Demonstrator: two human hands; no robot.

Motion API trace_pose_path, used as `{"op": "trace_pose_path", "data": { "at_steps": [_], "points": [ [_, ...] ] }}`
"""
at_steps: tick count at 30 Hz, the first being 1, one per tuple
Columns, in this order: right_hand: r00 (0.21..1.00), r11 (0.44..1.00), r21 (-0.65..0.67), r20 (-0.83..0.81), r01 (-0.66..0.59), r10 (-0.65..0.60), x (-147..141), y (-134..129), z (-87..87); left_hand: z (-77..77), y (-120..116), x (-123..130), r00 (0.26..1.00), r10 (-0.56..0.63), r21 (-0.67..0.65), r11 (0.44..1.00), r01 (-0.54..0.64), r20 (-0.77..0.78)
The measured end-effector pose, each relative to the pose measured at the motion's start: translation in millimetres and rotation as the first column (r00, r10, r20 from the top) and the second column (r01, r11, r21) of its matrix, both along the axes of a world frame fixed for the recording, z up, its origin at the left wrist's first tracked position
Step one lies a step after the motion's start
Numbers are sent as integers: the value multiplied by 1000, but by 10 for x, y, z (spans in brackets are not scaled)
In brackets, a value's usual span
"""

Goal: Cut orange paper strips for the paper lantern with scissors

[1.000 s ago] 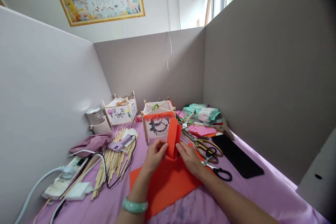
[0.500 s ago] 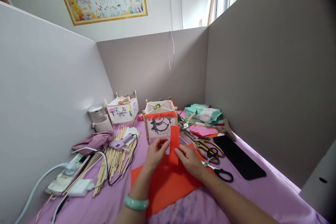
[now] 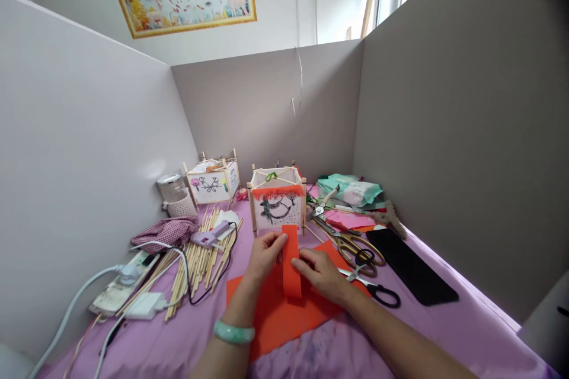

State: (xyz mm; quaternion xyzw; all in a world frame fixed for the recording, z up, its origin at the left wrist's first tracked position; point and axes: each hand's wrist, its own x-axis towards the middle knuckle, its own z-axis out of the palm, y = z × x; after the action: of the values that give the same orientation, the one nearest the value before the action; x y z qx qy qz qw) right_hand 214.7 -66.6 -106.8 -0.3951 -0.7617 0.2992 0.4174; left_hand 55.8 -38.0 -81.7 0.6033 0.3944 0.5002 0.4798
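An orange-red paper strip (image 3: 291, 278) stands upright between my hands, its lower end curving toward me. My left hand (image 3: 267, 256) pinches its left edge near the top, thumb in front. My right hand (image 3: 317, 269) grips the right edge a little lower, with the thumb on the strip's face. Beneath both hands lies a larger orange-red sheet (image 3: 280, 325) on the purple cloth (image 3: 311, 361). Just behind the strip stands a stick-framed paper lantern (image 3: 278, 210) with an ink drawing and a red fringe along its top.
On the left are a second lantern (image 3: 213, 185), a jar (image 3: 172, 189), wooden sticks (image 3: 195, 266), a glue gun (image 3: 211, 235) and a power strip (image 3: 120, 290). To the right lie black-handled scissors (image 3: 384, 295), gold-handled scissors (image 3: 355, 247), a black phone-like slab (image 3: 411, 266) and a wipes pack (image 3: 351, 189).
The strip has come lower and its bottom end now curls toward me. My left hand has moved from beside the strip onto its edge. The whole view has shifted slightly.
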Motion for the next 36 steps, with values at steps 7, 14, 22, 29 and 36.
{"op": "trace_pose_path", "data": {
  "at_steps": [7,14,22,29,36],
  "points": [
    [992,995,-30,-85,91,-93,20,58,-27,1,-30,39,997,-76,-34,997,75,-26],
    [995,998,-25,-78,55,-57,18,58,-66,57,-62,42,1000,-10,-15,1000,10,10],
    [982,991,-24,-130,132,-134,33,9,35,67,-99,58,997,-76,1,997,76,-14],
    [984,991,-17,-120,130,-131,29,18,36,73,-105,63,996,-91,13,996,91,2],
    [983,990,-19,-117,137,-138,35,16,48,60,-103,58,997,-72,20,997,73,-14]
  ]
}}
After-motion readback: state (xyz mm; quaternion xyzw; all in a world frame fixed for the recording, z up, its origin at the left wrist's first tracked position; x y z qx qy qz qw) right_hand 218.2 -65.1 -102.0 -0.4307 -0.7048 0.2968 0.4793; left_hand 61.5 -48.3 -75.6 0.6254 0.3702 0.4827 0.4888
